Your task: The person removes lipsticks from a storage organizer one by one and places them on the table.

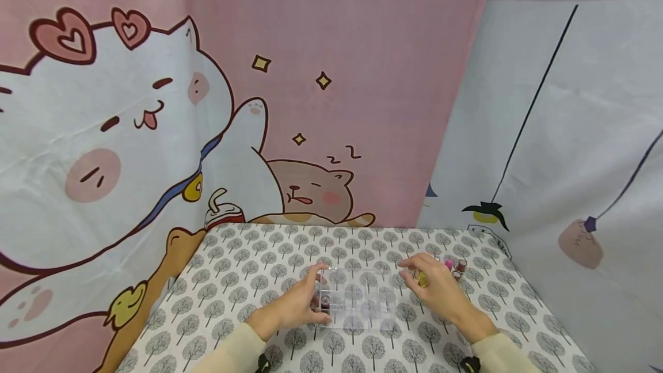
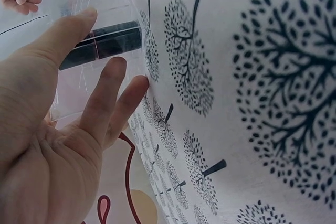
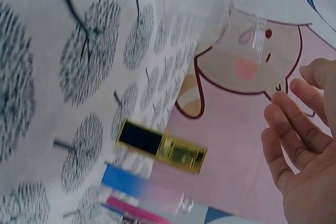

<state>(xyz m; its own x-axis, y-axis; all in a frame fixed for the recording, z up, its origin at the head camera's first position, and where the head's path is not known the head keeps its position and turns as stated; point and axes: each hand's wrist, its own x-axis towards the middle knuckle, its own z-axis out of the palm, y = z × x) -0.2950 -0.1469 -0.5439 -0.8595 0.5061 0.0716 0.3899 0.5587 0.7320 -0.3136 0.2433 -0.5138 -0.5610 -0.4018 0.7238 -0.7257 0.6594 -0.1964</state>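
A clear plastic organizer (image 1: 357, 298) with several square compartments lies on the table. My left hand (image 1: 295, 304) spans its left end, thumb at the near side and fingers at the far side. One left-hand compartment contains a dark, shiny lipstick-like tube (image 2: 113, 43), upright between my thumb and fingers in the left wrist view. To the organizer's right, my right hand (image 1: 435, 286) hovers with relaxed, slightly bent fingers and nothing in them. Near it stands a gold tube with a black section (image 3: 163, 146), partly hidden behind the hand in the head view.
Beyond my right hand stand several more small cosmetic tubes, among them a blue-to-pink one (image 3: 139, 187), a magenta one (image 1: 448, 265) and a dark red one (image 1: 462, 265). A tree-patterned cloth (image 1: 290, 338) covers the table. Cartoon-printed curtains (image 1: 393, 102) hang behind it and at both sides.
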